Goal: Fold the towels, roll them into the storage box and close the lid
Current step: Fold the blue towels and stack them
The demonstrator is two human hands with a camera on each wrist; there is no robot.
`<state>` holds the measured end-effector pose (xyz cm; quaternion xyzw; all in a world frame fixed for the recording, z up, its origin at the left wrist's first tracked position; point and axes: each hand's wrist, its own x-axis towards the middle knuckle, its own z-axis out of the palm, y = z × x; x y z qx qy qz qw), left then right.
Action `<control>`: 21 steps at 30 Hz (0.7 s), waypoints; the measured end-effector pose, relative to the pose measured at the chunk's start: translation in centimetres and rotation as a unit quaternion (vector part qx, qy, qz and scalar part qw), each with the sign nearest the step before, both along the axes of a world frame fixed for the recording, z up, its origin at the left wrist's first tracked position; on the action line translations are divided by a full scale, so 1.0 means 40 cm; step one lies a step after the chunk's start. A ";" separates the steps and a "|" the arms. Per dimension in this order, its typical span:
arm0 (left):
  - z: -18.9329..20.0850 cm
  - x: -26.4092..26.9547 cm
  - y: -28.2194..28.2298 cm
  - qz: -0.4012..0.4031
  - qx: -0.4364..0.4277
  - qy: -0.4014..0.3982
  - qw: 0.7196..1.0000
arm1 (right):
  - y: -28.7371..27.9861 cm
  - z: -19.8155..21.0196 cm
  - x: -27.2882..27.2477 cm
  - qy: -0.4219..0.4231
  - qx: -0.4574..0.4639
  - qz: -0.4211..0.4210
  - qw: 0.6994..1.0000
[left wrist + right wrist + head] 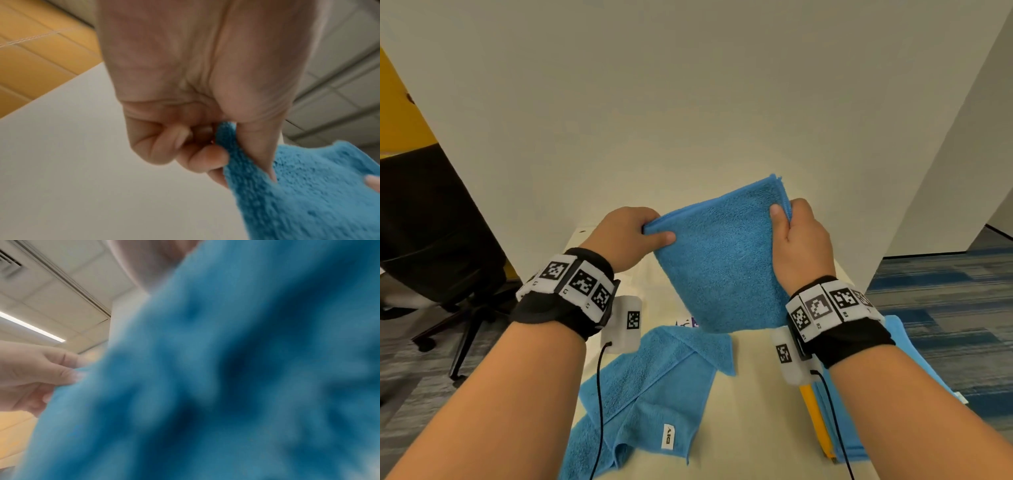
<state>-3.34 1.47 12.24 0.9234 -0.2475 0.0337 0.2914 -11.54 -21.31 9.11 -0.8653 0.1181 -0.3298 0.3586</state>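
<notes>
Blue towel (722, 260), folded into a rough square of several layers, is held up in the air above the pale surface (756, 394), tilted so that one corner points up and away. The left hand (626, 236) pinches its left corner, thumb on the near face and fingers curled behind; the left wrist view shows the cloth (287, 186) squeezed between the thumb and the curled fingers. The right hand (801, 240) grips the right edge close to the upper corner, thumb pressed on the near face and the other fingers wrapped behind. In the right wrist view the towel (226, 378) fills most of the picture as a blur, with the fingers of the left hand (30, 374) at its far edge.

Below, a second blue towel (654, 394) lies loosely spread and partly folded on the surface, a white label showing near its front edge. Under the right forearm lies a flat stack of blue cloths (852, 438) with a yellow one (815, 418) at its left side. Both wrists wear black bands with square marker tags.
</notes>
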 end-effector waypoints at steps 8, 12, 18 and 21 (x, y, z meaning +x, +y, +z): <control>-0.055 -0.026 -0.064 0.067 -0.397 0.192 0.895 | 0.037 -0.013 -0.002 0.001 0.089 -0.008 0.996; -0.076 -0.022 -0.080 0.126 -0.395 0.070 0.907 | 0.057 -0.024 -0.011 0.014 0.132 0.006 0.991; -0.071 -0.020 -0.059 0.104 -0.340 -0.049 0.933 | 0.030 -0.078 -0.022 0.131 0.069 -0.021 0.989; -0.062 -0.032 -0.046 0.059 -0.277 -0.052 0.958 | 0.016 -0.106 -0.034 0.158 0.093 -0.034 0.983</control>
